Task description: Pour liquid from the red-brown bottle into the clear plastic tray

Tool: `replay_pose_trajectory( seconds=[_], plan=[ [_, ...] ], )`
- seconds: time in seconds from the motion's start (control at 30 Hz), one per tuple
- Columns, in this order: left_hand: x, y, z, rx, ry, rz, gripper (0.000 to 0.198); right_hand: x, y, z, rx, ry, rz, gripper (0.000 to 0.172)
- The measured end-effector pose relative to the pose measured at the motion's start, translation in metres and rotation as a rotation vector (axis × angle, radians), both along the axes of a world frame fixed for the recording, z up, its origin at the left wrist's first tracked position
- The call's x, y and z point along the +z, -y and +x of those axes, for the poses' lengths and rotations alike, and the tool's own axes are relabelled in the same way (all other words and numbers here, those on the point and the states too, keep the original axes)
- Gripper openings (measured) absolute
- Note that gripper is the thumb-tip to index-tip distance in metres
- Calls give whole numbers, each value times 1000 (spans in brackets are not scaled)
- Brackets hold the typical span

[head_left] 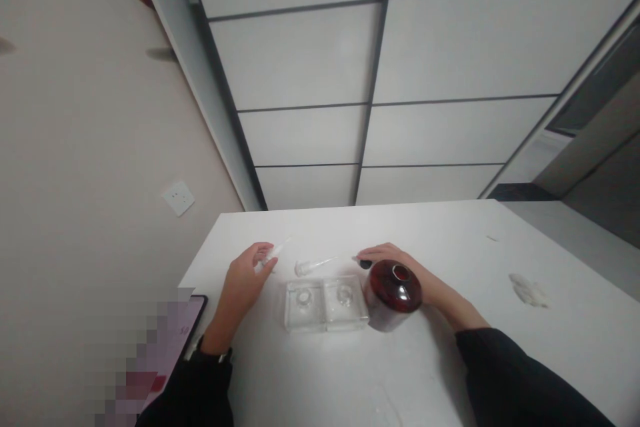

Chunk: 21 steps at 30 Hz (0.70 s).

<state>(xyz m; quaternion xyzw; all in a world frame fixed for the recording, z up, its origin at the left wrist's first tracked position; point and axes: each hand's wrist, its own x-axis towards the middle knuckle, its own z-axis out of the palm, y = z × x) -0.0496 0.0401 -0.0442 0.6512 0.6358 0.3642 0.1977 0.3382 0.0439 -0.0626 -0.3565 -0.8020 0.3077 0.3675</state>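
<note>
My left hand [250,271] is closed, with thumb and fingers pinching a slim, clear tube [274,253] tipped up toward the back. My right hand [387,252] reaches behind a dark red, glossy round jar [396,290], which hides part of it. Its fingers close at a small black object [365,263] whose kind I cannot make out. Between the hands stands a clear box with two compartments [326,307], a small round clear piece in each. Just behind the box lies a clear dropper-like tube [313,267], touched by neither hand.
A white table [320,373] carries everything. Crumpled whitish film [529,290] and a small sliver [493,238] lie toward the right. At the left edge is a tablet-like screen [175,353], partly blurred. White panelled doors [305,67] rise behind the table.
</note>
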Motion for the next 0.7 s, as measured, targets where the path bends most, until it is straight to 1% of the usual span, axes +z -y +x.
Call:
replay_pose_trajectory(
  seconds=[0.1,0.13,0.2,0.27,0.33,0.4,0.47,0.5,0.57,0.7],
  plan=[
    [2,0,2,58,24,14,46,6,1,-1,-85,-30,-19,21],
    [2,0,2,76,32,16,49,10,2,1,-132,-53,-19,17],
    [3,-1,2,105,45,21,53,20,7,5,-253,-125,-6,18],
    [3,-2,3,125,51,29,55,34,16,8,-371,-215,21,25],
    [3,-3,4,137,57,34,55,48,27,6,-431,-333,39,29],
    [4,-3,4,142,64,36,54,60,39,-2,-403,-521,32,28],
    [4,-3,5,144,66,40,53,66,48,-14,-305,-689,15,27],
    [4,-3,5,145,64,42,53,67,51,-20,-258,-721,-2,28],
    [4,-3,5,147,59,48,52,65,56,-30,-197,-706,-37,28],
    [4,-2,6,143,64,61,50,56,58,-36,-154,-690,-97,22]
  ],
)
